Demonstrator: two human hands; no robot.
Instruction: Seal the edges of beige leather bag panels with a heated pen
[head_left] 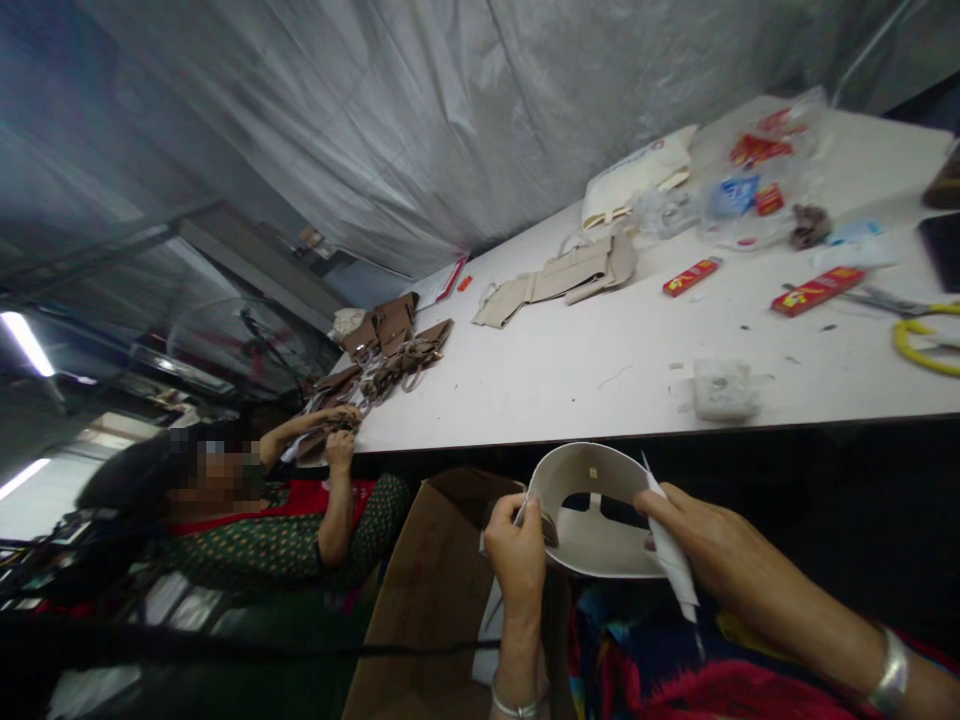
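Above my lap I hold a beige, open-ended bag piece (600, 545), bent into a loop with an oval cut-out and a small strap across it. My left hand (517, 550) pinches its left edge between thumb and fingers. My right hand (697, 530) is closed around a slim pointed tool wrapped in white (671, 555), its thin tip pointing up beside the piece's right edge. What the tool is exactly cannot be made out. The fingers of my right hand are partly hidden behind it.
A white table (525, 390) lies ahead, bearing beige bag parts (570, 275), a wrapped white block (724, 390), red boxes (817, 291), yellow-handled scissors (911, 335) and plastic bags. A cardboard box (427, 590) stands at my left. Beyond it, a co-worker (300, 520) handles brown pieces.
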